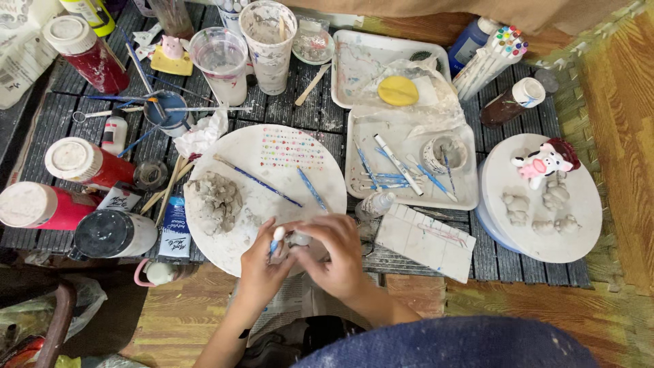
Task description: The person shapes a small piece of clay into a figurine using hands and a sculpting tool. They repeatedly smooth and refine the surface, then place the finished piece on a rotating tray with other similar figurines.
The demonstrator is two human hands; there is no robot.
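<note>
Clay piece [298, 240] between curled hands [320, 255]

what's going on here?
A person is working clay over a round white board. The left hand holds a blue-handled tool with a white tip; the right hand holds a small pale clay piece, mostly hidden by the fingers. A grey clay lump and two blue-handled tools lie on the board. Finished clay figures sit on a second round board at the right. Paint bottles stand at the left.
</note>
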